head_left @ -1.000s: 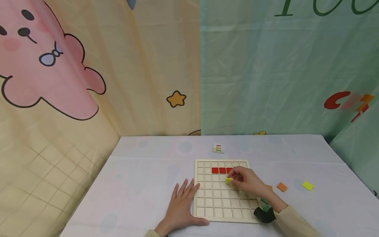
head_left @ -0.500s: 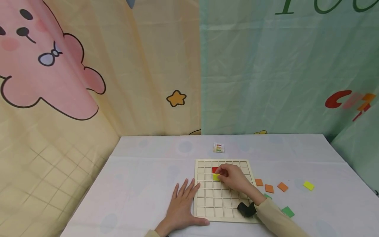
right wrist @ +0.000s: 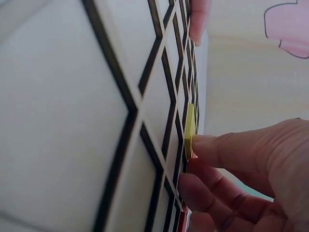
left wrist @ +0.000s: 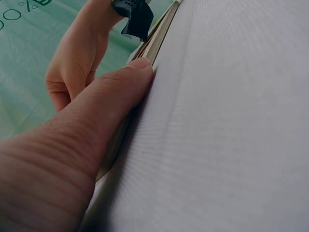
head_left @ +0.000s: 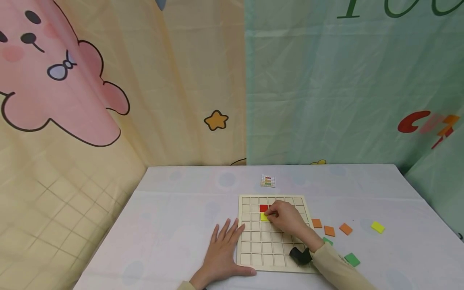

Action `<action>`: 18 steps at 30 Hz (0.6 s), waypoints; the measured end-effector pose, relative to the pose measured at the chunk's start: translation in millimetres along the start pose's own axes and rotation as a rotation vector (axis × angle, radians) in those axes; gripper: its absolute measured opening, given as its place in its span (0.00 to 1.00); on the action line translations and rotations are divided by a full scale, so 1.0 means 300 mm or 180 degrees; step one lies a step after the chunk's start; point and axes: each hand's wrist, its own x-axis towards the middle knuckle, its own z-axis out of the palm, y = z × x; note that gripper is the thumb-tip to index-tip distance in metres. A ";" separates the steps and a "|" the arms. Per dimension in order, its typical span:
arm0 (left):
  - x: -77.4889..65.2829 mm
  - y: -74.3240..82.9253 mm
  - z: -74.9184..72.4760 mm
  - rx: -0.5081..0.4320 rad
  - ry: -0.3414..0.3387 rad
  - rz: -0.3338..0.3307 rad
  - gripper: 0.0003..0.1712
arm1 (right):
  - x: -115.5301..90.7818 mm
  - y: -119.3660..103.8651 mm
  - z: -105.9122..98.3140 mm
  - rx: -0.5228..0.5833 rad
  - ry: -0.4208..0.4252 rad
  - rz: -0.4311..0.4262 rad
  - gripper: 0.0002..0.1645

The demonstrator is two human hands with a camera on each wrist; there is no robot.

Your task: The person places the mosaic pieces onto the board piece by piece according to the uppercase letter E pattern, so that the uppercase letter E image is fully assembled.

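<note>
The left hand (head_left: 222,255) is laid flat with its fingers spread wide, their tips near the left edge of a pale gridded board (head_left: 255,237) and the thumb stretched along the near edge. The right hand (head_left: 286,217) is reached over the board from the right, wrist bent, its fingers curled and drawn narrow, with a yellow tile (head_left: 263,217) held at the tips. The tile is seen at a cell directly on the person's side of a red tile (head_left: 263,208); its outline looks nearly square, its sides lined up with the grid. The board is squared to the person on a white-covered surface (head_left: 163,229), where orange tiles (head_left: 329,231) are scattered to the right. The room is closed off by a cream curtain (head_left: 181,80) and a green curtain (head_left: 319,92).
</note>
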 end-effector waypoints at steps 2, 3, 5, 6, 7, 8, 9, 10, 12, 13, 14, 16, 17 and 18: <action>0.000 -0.001 0.002 0.0008 0.0011 0.0004 0.70 | -0.003 0.000 -0.004 0.0015 -0.0030 -0.0001 0.06; 0.000 -0.002 0.003 0.0011 0.0013 0.0004 0.71 | -0.004 0.002 -0.006 0.0018 -0.0057 -0.0005 0.06; 0.000 -0.003 0.004 0.0023 0.0009 0.0002 0.71 | -0.008 0.006 -0.011 0.0068 -0.0123 -0.0030 0.06; 0.000 -0.004 0.005 0.0031 0.0002 -0.0001 0.71 | -0.010 0.008 -0.015 0.0099 -0.0166 -0.0047 0.07; -0.001 -0.004 0.006 0.0031 0.0003 -0.0001 0.71 | -0.013 0.011 -0.018 0.0123 -0.0205 -0.0091 0.07; 0.000 -0.004 0.006 0.0034 0.0001 -0.0005 0.71 | -0.017 0.015 -0.023 0.0147 -0.0244 -0.0162 0.08; 0.000 -0.004 0.006 0.0027 -0.0003 -0.0007 0.71 | -0.022 0.020 -0.027 0.0160 -0.0293 -0.0223 0.08; 0.000 -0.003 0.006 0.0018 -0.0002 -0.0007 0.71 | -0.028 0.025 -0.032 0.0183 -0.0331 -0.0296 0.09; 0.000 -0.002 0.005 -0.0001 0.0004 -0.0006 0.71 | -0.041 0.035 -0.041 0.0213 -0.0391 -0.0443 0.10; 0.000 -0.001 0.004 -0.0009 0.0009 -0.0008 0.71 | -0.049 0.040 -0.046 0.0236 -0.0416 -0.0521 0.10; 0.001 0.000 0.003 -0.0015 0.0010 -0.0008 0.71 | -0.057 0.045 -0.052 0.0261 -0.0440 -0.0592 0.10; 0.000 0.001 0.002 -0.0020 0.0032 0.0008 0.71 | -0.073 0.056 -0.064 0.0340 -0.0479 -0.0694 0.09; 0.000 0.002 0.002 -0.0024 0.0032 0.0009 0.71 | -0.081 0.060 -0.072 0.0392 -0.0496 -0.0733 0.09; 0.001 0.002 0.002 -0.0032 0.0033 0.0012 0.70 | -0.089 0.065 -0.080 0.0440 -0.0513 -0.0759 0.09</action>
